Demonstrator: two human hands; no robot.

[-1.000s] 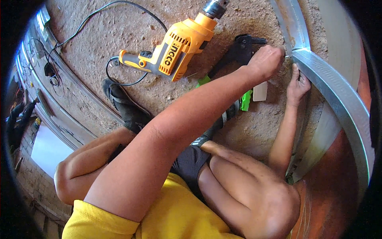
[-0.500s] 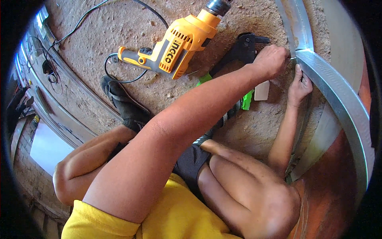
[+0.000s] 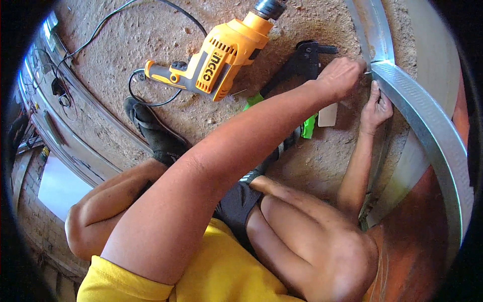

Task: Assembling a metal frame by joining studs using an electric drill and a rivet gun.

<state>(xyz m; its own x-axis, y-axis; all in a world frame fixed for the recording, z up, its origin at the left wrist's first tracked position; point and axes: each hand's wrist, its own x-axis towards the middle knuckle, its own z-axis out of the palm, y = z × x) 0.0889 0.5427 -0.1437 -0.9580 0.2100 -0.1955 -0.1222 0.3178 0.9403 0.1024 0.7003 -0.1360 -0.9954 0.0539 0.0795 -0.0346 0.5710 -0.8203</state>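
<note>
My left hand (image 3: 344, 76) reaches across to the upper right, its fingers closed around a thin metal pin, like a rivet (image 3: 368, 72). The pin's tip points at the corner where a curving-looking galvanized metal channel (image 3: 422, 108) meets a second metal channel (image 3: 375, 32). Just below that corner, my right hand (image 3: 376, 111) is closed, thumb and fingers against the near edge of the first channel. Left of my left hand, a hand riveter (image 3: 297, 65) with a black body and green handles lies on the ground, partly hidden under my left forearm.
A yellow corded drill (image 3: 221, 58) lies on the sandy ground, its black cable (image 3: 108, 20) running off to the upper left. A small pale block (image 3: 327, 115) sits beside the riveter's green handle. Long metal strips (image 3: 93, 108) and a white sheet (image 3: 65, 186) lie at the left.
The whole view has shifted slightly, so ground items sit a little further left. Both hands stay at the channel corner; the left still holds the pin there.
</note>
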